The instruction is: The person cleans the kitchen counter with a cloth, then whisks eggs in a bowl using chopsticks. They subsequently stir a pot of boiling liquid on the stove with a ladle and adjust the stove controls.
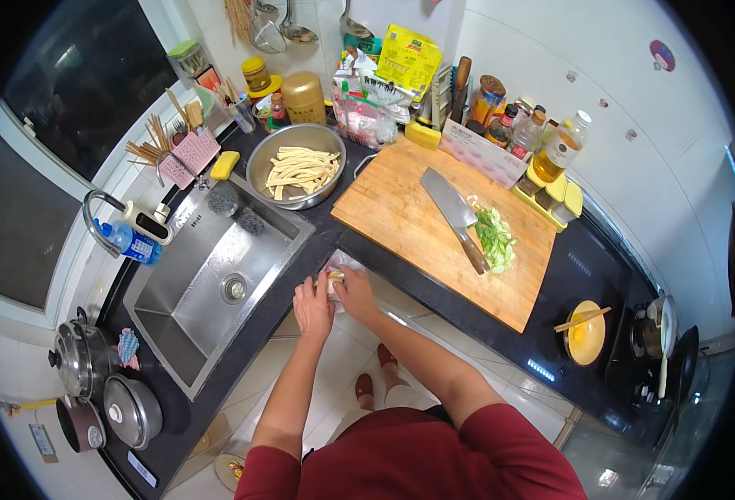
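Steel sink [197,267]; lidded pots [126,417] (alongside)

Left fingers [308,290], right fingers [347,277] hold small pale item [332,283]; cleaver [449,200] on wooden board [392,196].

Looked brightly lit, with glints on the steel sink [188,279] and black countertop [588,282]. Bowed strongly toward a black, rounded rim. Appeared fairly sharp centrally, softer outward.
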`<state>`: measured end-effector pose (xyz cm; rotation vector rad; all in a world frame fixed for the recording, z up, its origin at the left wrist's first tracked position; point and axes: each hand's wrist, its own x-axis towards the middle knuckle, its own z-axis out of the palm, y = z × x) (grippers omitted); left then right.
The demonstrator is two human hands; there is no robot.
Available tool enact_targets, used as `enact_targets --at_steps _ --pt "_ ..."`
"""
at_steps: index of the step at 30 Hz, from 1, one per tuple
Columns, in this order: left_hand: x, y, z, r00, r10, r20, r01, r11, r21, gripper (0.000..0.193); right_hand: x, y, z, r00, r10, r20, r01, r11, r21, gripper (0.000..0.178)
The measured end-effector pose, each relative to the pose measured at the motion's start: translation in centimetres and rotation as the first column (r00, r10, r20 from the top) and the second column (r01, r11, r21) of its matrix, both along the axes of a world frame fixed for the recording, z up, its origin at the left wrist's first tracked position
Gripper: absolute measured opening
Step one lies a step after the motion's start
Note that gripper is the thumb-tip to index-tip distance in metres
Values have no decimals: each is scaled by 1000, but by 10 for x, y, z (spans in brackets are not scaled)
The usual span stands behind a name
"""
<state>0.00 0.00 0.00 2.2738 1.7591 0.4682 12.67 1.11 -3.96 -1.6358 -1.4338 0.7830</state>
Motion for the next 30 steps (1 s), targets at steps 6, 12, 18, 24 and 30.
enact_targets --at_steps 6,12,18,24,30 --pt "7 18 -49 996 -26 80 16 993 120 38 11 32 -45 987 142 76 -149 983 108 32" --pt "9 22 -61 998 -56 -9 56 998 22 32 16 29 -62 955 234 180 -249 966 68 18" --pt "14 14 -28 994 -22 103 13 996 88 35 14 24 0 947 273 170 -273 962 -26 16" --pt "-29 3 35 991 89 96 -106 977 183 38 -17 31 40 864 373 339 -448 877 176 39" --pt "-121 -4 40 932 354 80 -363 916 173 40 -95 30 78 798 522 303 -592 774 225 37"
